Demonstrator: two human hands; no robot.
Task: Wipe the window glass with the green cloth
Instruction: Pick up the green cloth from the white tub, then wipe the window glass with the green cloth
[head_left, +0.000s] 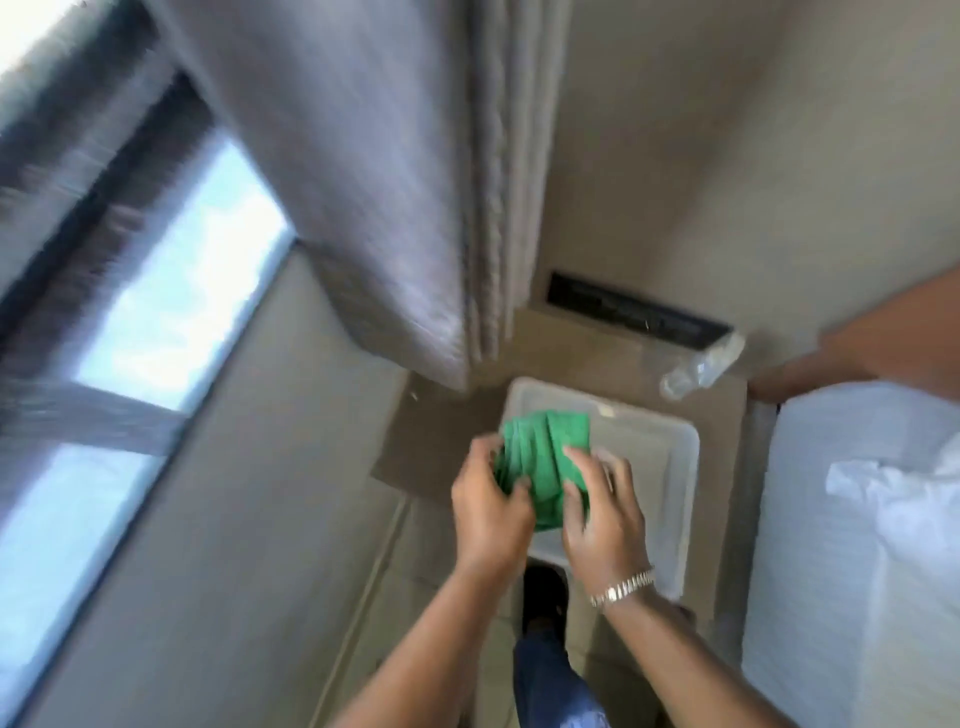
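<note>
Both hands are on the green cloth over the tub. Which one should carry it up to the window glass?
Probably the left hand. It grips the folded green cloth on the side nearer the window glass, which lies to the person's left. The right hand, wearing a metal watch, would have to cross over.

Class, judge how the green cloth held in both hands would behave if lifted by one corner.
The green cloth bunches into soft folds between the left hand and right hand, so it would probably droop. It looks thin, so likely light.

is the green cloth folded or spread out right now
Folded or bunched: the green cloth shows stacked pleats, gripped between the left hand and right hand above the plastic tub.
</note>
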